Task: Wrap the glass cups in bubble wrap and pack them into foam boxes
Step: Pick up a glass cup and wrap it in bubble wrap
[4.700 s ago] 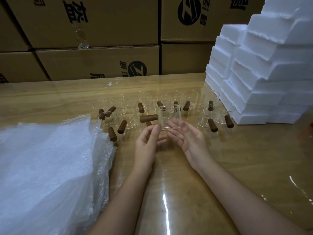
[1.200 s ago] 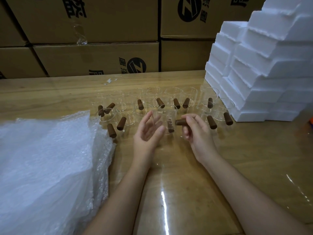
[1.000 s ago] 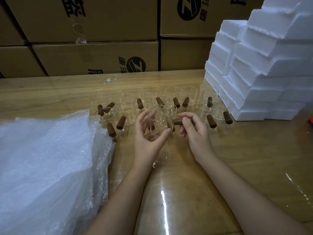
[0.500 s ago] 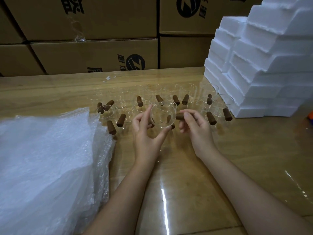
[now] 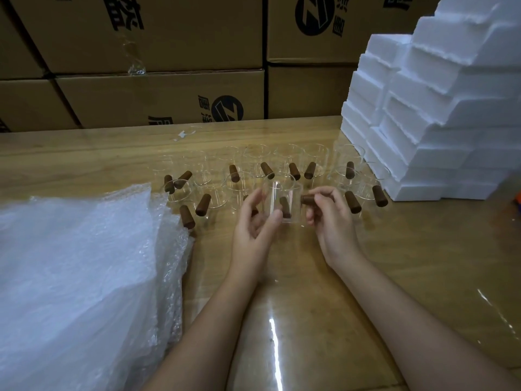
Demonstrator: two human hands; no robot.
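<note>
Head view has your two hands meeting over the glossy wooden table [image 5: 408,263], just in front of the rows of cups. Your left hand [image 5: 253,224] wraps the left side of one clear glass cup [image 5: 282,193], with the thumb against its lower front wall and the fingers curled round behind it. Your right hand [image 5: 331,221] pinches that cup's brown wooden handle [image 5: 307,198] between thumb and forefinger. The handle sticks out sideways to the right. You hold the cup roughly upright, mouth up, between both hands. Whether its base touches the table cannot be told.

Behind your hands, the other clear glass cups with brown handles [image 5: 350,169] stand in rows across the table, their handles pointing various ways. At your left lies a thick stack of clear bubble wrap sheets [image 5: 79,277], its right edge just beside the leftmost cups. At the far right rises a stepped stack of white foam boxes [image 5: 439,114], with the rightmost cups close to its bottom layer. Brown cardboard cartons with black printing [image 5: 158,100] form a wall along the table's far edge.
</note>
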